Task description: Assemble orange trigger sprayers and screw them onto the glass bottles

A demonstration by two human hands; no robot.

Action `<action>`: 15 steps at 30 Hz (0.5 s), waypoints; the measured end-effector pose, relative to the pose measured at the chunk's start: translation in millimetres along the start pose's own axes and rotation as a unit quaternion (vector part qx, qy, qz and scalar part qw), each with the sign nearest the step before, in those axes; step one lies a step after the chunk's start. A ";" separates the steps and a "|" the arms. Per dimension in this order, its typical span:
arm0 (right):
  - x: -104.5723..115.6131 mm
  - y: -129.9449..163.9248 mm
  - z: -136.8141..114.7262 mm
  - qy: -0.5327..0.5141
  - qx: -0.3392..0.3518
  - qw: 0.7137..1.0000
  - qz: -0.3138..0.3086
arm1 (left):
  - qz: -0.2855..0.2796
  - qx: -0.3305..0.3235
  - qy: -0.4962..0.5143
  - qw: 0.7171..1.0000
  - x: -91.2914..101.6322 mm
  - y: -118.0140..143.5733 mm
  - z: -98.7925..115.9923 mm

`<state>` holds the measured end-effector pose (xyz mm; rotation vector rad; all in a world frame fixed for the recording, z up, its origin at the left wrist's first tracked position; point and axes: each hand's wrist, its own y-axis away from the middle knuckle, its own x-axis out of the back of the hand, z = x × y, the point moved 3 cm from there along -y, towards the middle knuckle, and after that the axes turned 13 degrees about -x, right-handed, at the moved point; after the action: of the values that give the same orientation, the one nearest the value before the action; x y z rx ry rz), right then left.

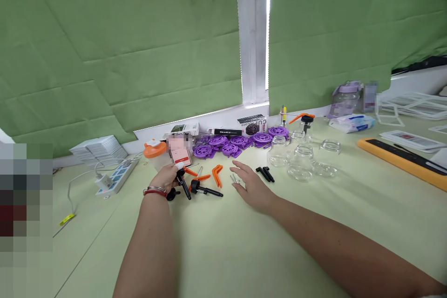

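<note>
Reaching toward the middle of the frame, the right hand point(252, 189) lies low over the table point(223, 251) with its fingers spread and slightly curled, pinching nothing; the fingertips sit just beside a few small pale pins point(233, 178), though contact is too fine to tell. The left hand point(166, 178), left of center and wearing a red bracelet point(155, 191) at the wrist, is closed around a black pump piece point(182, 182) whose stem points down toward the table. A phone point(179, 152) stands just behind this hand; whether the fingers also steady it cannot be told.

That black piece looks like light, stiff moulded plastic, so I judge it takes a firm pinch without bending; the thicker round head seems the safer place to hold, since the thin stem could twist or slip. A second black pump piece point(205, 190) lies on the table between the 2 hands, beside 2 orange levers point(217, 174), which also look rigid and light. The pins appear tiny and smooth, likely slippery and best taken by fingertip pinch.

Farther up and right, 2 black tubes point(265, 173) lie near several clear glass jars point(301, 162); those look fragile and heavier, best gripped around the body. Purple discs point(228, 145) crowd the upper center, and a power strip point(117, 177) rests at the left.
</note>
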<state>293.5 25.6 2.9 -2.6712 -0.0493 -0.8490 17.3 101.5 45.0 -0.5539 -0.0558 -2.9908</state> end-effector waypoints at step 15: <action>-2.1 3.0 -2.4 0.028 -0.003 0.998 -0.050 | -0.020 -0.031 -0.274 0.961 0.7 -19.2 -17.3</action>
<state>290.9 22.1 2.6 -2.6675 -0.1688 -0.9549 8.5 119.5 28.8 -1.3811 -0.0126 -2.7822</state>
